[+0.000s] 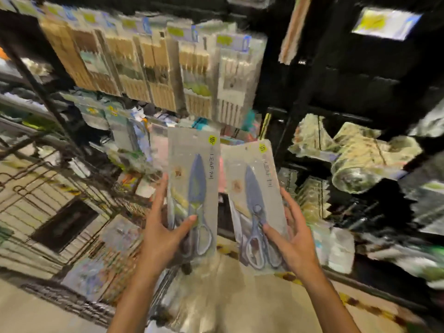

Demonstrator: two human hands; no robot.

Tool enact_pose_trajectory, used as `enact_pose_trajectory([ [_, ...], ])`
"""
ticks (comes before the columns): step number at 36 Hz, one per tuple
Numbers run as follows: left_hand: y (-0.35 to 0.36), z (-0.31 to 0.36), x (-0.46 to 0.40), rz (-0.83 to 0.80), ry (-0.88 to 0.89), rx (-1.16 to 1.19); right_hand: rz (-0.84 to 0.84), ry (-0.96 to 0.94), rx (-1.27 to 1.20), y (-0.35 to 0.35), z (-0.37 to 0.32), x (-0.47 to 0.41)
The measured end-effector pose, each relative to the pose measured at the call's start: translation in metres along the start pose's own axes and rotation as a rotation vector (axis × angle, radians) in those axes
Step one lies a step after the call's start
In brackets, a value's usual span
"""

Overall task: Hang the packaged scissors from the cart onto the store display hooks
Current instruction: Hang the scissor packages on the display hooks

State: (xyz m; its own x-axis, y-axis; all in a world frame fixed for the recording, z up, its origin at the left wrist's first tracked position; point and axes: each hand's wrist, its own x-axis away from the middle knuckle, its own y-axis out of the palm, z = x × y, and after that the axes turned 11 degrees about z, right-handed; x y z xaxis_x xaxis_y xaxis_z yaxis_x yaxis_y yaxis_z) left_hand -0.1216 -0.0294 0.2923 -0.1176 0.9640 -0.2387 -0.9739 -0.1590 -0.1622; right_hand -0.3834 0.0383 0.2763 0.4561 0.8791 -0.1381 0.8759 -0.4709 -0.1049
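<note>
I hold two packaged pairs of scissors up in front of a store display, one in each hand, side by side and close to each other. My left hand [165, 234] grips the left scissors pack [193, 186] near its lower end, thumb across the front over the handles and fingers curled behind. There seems to be at least one more pack stacked behind it, though the blur makes that hard to confirm. My right hand [294, 241] grips the right scissors pack [254, 203] the same way, thumb on the front near the handle loops, fingers wrapped round the right edge.

Each pack is a pale grey card under clear plastic, holding scissors with blue-grey blades and handles, tips pointing up. Down the right side of each card runs the word "LEAF" followed by small characters I cannot read. A round yellow sticker [212, 140] sits at the top right corner of the left pack, with a matching one on the right; their print is too smeared to read.

Behind the packs, rows of hanging chopstick packages [153, 68] fill the upper display, with yellow and blue header labels that are illegible. To the right are dark display panels [360, 75] and shelves of wrapped goods. A wire cart [60, 179] stands at lower left.
</note>
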Motion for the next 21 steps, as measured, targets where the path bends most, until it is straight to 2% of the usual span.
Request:
enact_pose_trajectory([
  [8, 0.145, 0.065, 0.066, -0.180, 0.086, 0.080, 0.184, -0.037, 0.033, -0.179, 0.004, 0.024],
  [16, 0.249, 0.118, 0.119, -0.284, 0.135, 0.090, 0.332, -0.070, 0.004, -0.304, 0.001, 0.036],
  [21, 0.291, 0.150, 0.136, -0.339, 0.193, 0.109, 0.407, -0.097, 0.002, -0.355, -0.006, 0.038],
])
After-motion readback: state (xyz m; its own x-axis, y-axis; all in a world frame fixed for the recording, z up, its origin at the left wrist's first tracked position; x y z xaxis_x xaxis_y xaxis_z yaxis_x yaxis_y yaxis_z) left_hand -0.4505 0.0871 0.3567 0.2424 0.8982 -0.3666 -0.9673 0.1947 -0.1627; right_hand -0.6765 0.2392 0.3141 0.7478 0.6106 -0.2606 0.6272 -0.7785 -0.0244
